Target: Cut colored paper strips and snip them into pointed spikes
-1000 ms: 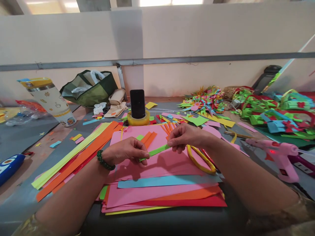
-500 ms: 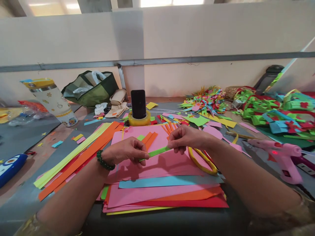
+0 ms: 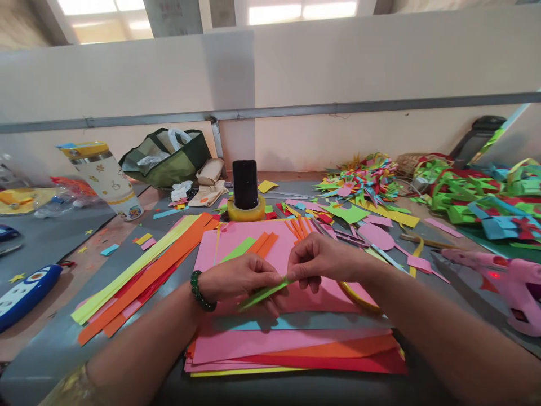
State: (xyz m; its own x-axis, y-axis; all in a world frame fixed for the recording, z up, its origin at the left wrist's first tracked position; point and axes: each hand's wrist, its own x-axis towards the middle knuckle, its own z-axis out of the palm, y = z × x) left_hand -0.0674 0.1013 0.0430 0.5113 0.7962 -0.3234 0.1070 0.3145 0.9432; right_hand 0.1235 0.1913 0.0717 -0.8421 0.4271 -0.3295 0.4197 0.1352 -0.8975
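A narrow green paper strip (image 3: 264, 294) slants between my two hands, above a stack of coloured paper (image 3: 236, 344). My left hand (image 3: 249, 279), with a dark green bead bracelet on its wrist, pinches the strip near its upper end. At that same end, my right hand (image 3: 315, 262) closes thumb and finger on it. The strip's lower left end sticks out free and is a little blurred. A blue strip (image 3: 304, 322) lies across the stack below my hands. Orange strips (image 3: 265, 245) rest on the pink sheet behind them. Scissors with yellow handles (image 3: 359, 298) are partly hidden under my right forearm.
Yellow and orange strips (image 3: 147, 282) lie at the left. A phone (image 3: 245, 185) stands in a tape roll (image 3: 249, 212). To the right are a pink glue gun (image 3: 502, 276) and piled paper pieces (image 3: 363, 180). A tumbler (image 3: 103, 180) and a bag (image 3: 169, 158) stand back left.
My hands have come together along the green strip, and its left end now points down, free of my left fingers. The whole view has shifted slightly.
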